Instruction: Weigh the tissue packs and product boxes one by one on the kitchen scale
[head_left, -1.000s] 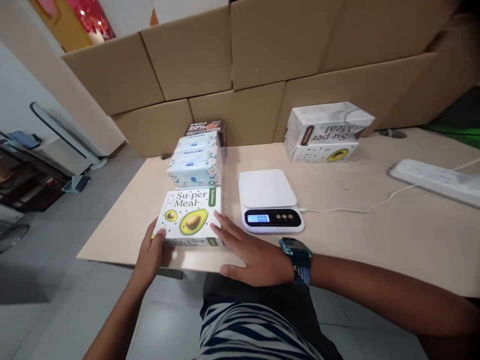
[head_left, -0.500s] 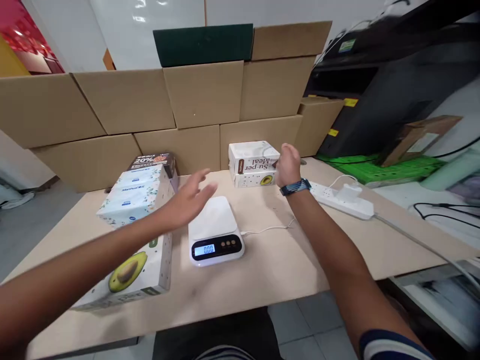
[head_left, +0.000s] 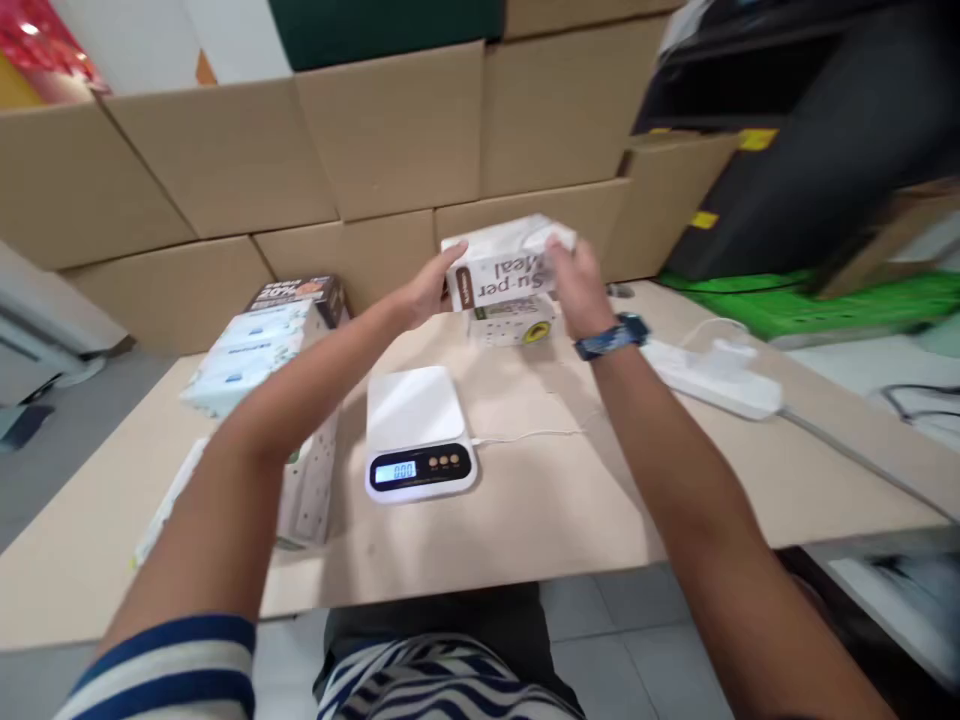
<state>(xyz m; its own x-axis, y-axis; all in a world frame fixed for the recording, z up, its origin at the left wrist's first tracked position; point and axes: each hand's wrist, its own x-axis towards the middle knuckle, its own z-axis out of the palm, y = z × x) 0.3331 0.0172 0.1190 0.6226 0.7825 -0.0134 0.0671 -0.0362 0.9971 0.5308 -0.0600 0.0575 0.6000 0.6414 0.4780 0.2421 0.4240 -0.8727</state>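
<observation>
A white box printed "Su-per Meal" point(head_left: 502, 270), its lettering upside down to me, is held between my two hands above the back of the table. My left hand point(head_left: 431, 287) closes on its left end, and my right hand point(head_left: 579, 283) grips the right end. Just below it stands another white box with an avocado picture point(head_left: 510, 325), partly covered by the held one. In front of me lies a white kitchen scale point(head_left: 416, 412), its lit display reading 0.00 and nothing on its plate.
Left of the scale are a tissue pack point(head_left: 244, 350), a dark box point(head_left: 304, 292) and a white dotted box point(head_left: 309, 490) partly behind my left arm. A power strip point(head_left: 720, 380) lies on the right. Cardboard panels point(head_left: 390, 150) wall off the back, and a thin cable point(head_left: 532, 435) leaves the scale.
My left hand has moved from above the scale to the box's left end. The upper box has risen off the lower one in both hands. The view has tilted down.
</observation>
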